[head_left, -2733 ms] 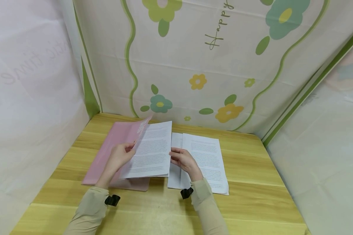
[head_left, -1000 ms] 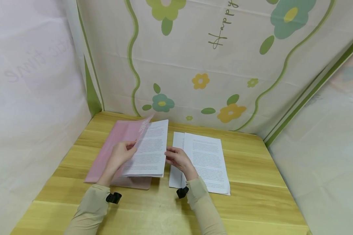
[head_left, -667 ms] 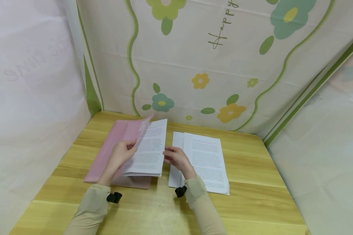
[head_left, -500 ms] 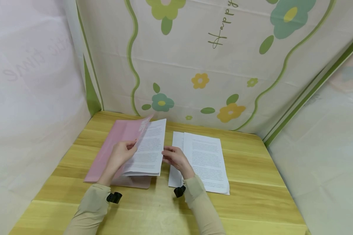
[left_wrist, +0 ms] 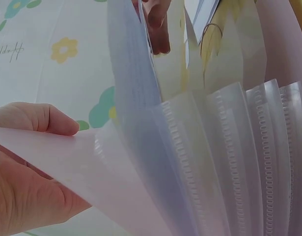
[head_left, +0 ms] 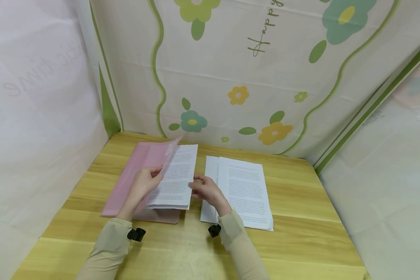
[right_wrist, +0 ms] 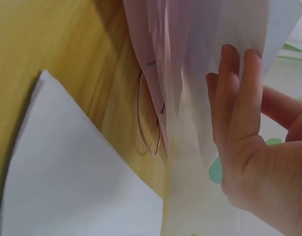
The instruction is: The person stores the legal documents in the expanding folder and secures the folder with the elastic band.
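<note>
A pink display folder [head_left: 126,182] with clear plastic pockets [left_wrist: 234,152] lies on the left half of the table. My left hand [head_left: 145,184] pinches its raised front cover [left_wrist: 67,157] between thumb and fingers. A stack of printed sheets [head_left: 176,175] sits partly inside the folder, its right part sticking out past the cover. My right hand [head_left: 208,191] grips the sheets by their right edge, fingers behind and thumb in front. In the left wrist view the pockets fan apart, ridged along their edges.
Further printed sheets [head_left: 246,190] lie in two overlapping piles on the wooden table [head_left: 301,217], right of the folder. A thin elastic loop [right_wrist: 139,118] hangs from the folder's edge. Floral cloth [head_left: 210,77] walls off the back and both sides.
The right hand has moved left with the sheets, sliding them further under the pink cover; lately they also dropped slightly nearer the table's front. The left hand keeps its hold on the cover.
</note>
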Demonstrator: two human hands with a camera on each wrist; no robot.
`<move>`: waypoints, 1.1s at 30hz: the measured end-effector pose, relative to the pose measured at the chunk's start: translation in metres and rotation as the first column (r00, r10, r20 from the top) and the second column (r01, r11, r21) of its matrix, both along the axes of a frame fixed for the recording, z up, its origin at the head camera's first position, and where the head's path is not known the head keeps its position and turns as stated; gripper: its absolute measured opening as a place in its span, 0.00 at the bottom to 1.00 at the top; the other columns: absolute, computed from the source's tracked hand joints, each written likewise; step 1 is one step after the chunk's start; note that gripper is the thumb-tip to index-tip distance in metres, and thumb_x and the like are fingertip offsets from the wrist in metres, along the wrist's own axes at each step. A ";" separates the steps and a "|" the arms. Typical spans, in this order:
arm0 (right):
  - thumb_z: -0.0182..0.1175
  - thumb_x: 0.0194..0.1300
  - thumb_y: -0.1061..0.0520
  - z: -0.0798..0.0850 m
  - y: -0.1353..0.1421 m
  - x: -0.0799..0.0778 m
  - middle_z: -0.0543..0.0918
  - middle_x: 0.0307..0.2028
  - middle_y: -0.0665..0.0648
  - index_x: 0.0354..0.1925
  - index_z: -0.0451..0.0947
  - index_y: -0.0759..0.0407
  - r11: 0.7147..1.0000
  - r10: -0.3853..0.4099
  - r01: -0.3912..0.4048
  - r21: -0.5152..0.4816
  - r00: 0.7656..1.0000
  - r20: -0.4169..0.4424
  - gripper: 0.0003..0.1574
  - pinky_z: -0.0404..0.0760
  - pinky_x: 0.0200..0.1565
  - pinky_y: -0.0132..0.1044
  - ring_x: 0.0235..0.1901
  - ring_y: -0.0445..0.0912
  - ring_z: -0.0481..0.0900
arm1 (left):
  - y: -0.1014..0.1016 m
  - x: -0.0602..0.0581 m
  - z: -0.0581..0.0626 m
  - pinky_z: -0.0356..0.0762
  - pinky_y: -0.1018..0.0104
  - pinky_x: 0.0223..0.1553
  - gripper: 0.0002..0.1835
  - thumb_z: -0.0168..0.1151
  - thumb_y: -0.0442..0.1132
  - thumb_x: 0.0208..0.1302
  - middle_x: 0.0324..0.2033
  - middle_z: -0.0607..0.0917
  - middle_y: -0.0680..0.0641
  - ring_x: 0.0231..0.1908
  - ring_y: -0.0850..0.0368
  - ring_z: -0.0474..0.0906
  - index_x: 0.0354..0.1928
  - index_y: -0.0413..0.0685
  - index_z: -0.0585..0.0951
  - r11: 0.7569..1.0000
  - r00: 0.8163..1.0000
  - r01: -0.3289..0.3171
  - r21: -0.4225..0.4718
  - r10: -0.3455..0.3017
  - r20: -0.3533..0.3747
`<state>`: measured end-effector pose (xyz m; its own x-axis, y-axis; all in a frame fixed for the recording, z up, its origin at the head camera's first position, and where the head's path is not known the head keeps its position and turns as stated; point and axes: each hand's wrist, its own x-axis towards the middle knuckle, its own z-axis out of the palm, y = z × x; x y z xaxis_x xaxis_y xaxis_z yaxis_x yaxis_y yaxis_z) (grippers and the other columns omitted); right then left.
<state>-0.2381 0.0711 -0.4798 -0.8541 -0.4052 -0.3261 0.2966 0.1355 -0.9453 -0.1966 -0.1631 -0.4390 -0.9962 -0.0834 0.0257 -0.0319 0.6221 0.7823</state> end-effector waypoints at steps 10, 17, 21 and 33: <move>0.60 0.65 0.66 0.001 -0.005 0.002 0.84 0.52 0.70 0.67 0.67 0.68 0.999 -0.024 0.025 0.040 0.999 -0.034 0.33 0.85 0.36 0.32 0.28 0.37 0.83 | 0.000 0.000 0.001 0.79 0.47 0.54 0.22 0.55 0.36 0.65 0.52 0.85 0.33 0.52 0.37 0.82 0.57 0.32 0.80 1.000 1.000 0.001 -0.009 -0.001 -0.018; 0.61 0.65 0.66 -0.002 -0.010 -0.001 0.85 0.52 0.70 0.67 0.69 0.66 0.999 -0.016 0.017 0.032 0.999 -0.039 0.33 0.86 0.39 0.34 0.27 0.37 0.83 | 0.001 0.002 0.002 0.80 0.48 0.51 0.21 0.55 0.36 0.65 0.50 0.86 0.33 0.50 0.38 0.83 0.56 0.31 0.81 1.000 0.999 0.001 -0.012 -0.002 -0.042; 0.61 0.65 0.66 -0.003 -0.014 -0.002 0.84 0.52 0.70 0.69 0.66 0.66 1.000 0.003 -0.002 0.024 0.999 -0.039 0.35 0.86 0.39 0.34 0.27 0.36 0.83 | 0.003 0.002 0.001 0.80 0.48 0.51 0.22 0.55 0.37 0.65 0.51 0.85 0.33 0.50 0.38 0.83 0.57 0.31 0.80 1.000 1.000 -0.003 -0.004 0.003 -0.029; 0.61 0.66 0.65 -0.001 -0.026 -0.002 0.83 0.55 0.69 0.69 0.68 0.63 0.999 0.024 -0.023 0.026 0.998 -0.050 0.34 0.85 0.36 0.31 0.27 0.36 0.82 | 0.004 0.002 0.001 0.81 0.49 0.50 0.22 0.55 0.36 0.64 0.50 0.86 0.34 0.50 0.38 0.84 0.57 0.33 0.80 1.000 0.999 -0.022 0.002 0.022 -0.032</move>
<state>-0.2400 0.0450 -0.4812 -0.8600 -0.4174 -0.2935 0.2453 0.1662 -0.9551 -0.1944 -0.1590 -0.4380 -0.9928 -0.1054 0.0572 -0.0207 0.6205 0.7839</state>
